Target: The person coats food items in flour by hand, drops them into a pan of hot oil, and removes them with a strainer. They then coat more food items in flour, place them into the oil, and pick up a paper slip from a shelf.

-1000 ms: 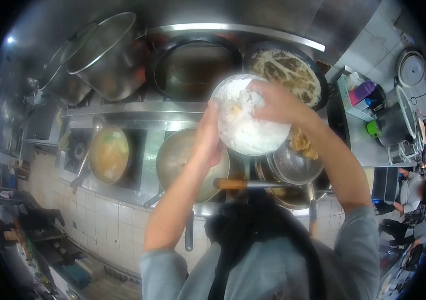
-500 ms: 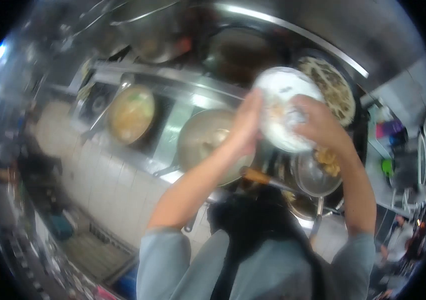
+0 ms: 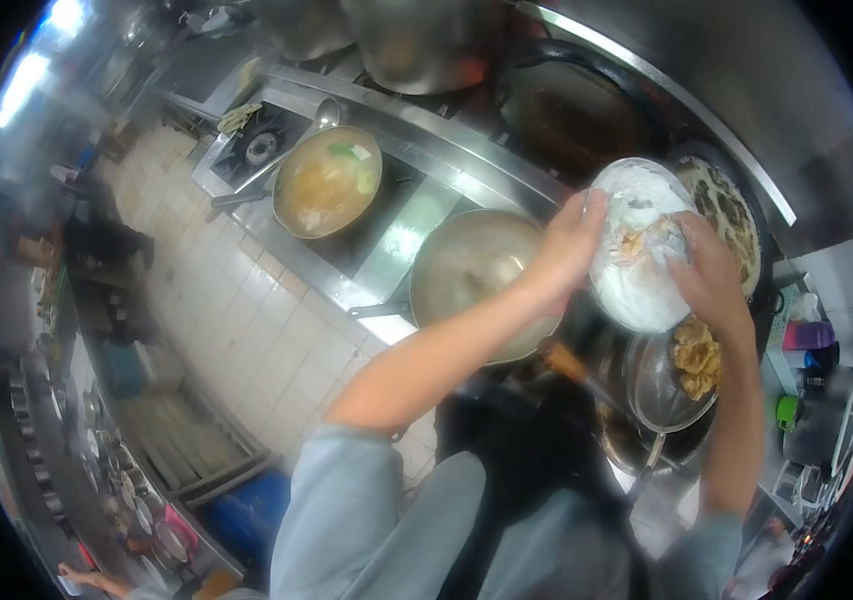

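A bowl of white powder is tilted toward me above the stove. My left hand grips its left rim. From the right side my right hand reaches over the rim, its curled fingers down in the powder; what they pinch is partly buried and white-coated. A brownish, powder-dusted lump lies in the middle of the bowl. Just below is a wire strainer with golden fried pieces in it, resting over a dark pan. A wooden-handled tool lies beside it.
Left of the bowl sits a wide wok. Farther left, a pan of orange soup has a ladle by it. Behind are a large dark wok and a pan of pale food. Another person's hand shows lower left.
My view has turned, so the stove and both hands appear farther right. The bowl stays held, and my right hand's fingers remain in the powder.
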Demonstrator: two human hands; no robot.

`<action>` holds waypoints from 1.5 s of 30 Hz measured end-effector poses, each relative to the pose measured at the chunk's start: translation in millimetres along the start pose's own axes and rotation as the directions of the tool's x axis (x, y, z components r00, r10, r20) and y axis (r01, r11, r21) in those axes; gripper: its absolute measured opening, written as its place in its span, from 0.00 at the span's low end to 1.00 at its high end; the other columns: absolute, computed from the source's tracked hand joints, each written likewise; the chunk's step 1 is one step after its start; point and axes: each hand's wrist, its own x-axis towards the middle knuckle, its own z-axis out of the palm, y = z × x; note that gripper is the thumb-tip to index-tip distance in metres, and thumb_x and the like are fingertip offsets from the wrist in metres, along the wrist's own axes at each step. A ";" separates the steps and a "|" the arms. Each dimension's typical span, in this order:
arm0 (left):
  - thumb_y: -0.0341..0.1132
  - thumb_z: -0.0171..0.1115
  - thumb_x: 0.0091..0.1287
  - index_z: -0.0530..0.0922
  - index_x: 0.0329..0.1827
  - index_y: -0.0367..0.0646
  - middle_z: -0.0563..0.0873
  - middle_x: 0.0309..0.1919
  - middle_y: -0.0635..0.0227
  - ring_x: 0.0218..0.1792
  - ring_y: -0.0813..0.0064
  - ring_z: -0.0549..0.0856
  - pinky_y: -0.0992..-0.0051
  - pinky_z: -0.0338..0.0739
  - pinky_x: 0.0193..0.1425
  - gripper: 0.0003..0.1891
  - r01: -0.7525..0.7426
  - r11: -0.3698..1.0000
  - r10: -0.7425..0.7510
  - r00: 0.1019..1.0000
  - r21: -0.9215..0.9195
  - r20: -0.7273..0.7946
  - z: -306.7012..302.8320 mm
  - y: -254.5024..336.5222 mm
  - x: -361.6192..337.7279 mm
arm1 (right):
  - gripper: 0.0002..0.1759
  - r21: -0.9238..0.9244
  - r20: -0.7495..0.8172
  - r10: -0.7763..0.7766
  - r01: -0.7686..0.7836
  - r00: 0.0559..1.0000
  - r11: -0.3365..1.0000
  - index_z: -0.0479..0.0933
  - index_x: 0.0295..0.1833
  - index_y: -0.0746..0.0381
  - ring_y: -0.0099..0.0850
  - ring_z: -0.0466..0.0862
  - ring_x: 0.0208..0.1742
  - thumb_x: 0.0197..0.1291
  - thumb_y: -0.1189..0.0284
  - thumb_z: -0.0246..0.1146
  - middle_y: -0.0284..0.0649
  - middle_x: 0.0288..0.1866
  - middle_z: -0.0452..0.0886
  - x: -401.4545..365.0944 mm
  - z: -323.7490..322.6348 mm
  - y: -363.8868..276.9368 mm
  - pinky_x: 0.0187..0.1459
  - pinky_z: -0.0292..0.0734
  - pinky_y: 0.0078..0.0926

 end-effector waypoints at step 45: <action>0.64 0.47 0.76 0.61 0.78 0.47 0.75 0.68 0.62 0.64 0.66 0.80 0.64 0.83 0.56 0.36 0.111 0.994 -0.110 0.993 0.022 -0.042 18.5 -7.6 4.7 | 0.19 -0.069 -0.026 -0.077 0.075 0.997 0.995 0.77 0.54 0.62 0.49 0.77 0.60 0.54 0.75 0.65 0.50 0.55 0.78 -12.7 13.2 5.6 0.60 0.74 0.45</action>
